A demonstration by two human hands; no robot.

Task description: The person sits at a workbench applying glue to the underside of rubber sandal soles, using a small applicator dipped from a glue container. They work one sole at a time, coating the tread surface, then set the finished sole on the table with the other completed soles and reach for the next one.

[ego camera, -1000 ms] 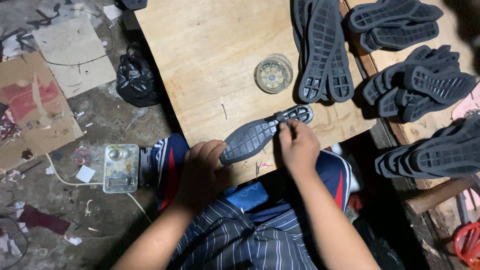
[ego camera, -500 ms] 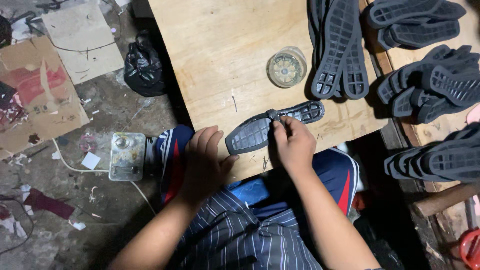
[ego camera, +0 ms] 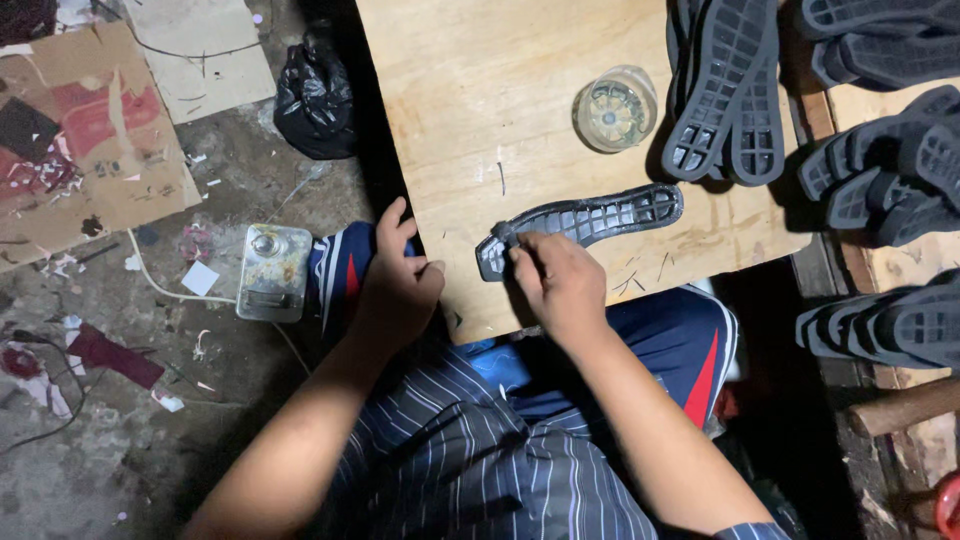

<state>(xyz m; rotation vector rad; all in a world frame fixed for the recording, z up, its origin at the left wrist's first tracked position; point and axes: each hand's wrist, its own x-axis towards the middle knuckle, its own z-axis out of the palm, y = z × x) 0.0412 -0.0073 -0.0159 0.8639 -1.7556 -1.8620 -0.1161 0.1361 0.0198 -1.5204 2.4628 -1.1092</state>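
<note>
A dark grey rubber shoe sole [ego camera: 600, 215] lies tread-up across the near part of a wooden board [ego camera: 480, 100] that rests on my lap. My right hand [ego camera: 560, 285] pinches the sole's left end at its rim. My left hand [ego camera: 395, 285] is off the sole and clasps the board's left edge, thumb on top of the wood. What my right fingertips press on is hidden by the hand.
A round clear container [ego camera: 615, 108] and a stack of soles [ego camera: 725, 90] sit at the board's far side. More soles [ego camera: 890, 170] pile up on the right. On the dirty floor to the left are a metal can [ego camera: 272, 270], a black bag [ego camera: 315, 95] and cardboard [ego camera: 80, 140].
My left hand has let go of the sole and moved to the board's edge. My right hand has shifted from the sole's far end to its left end.
</note>
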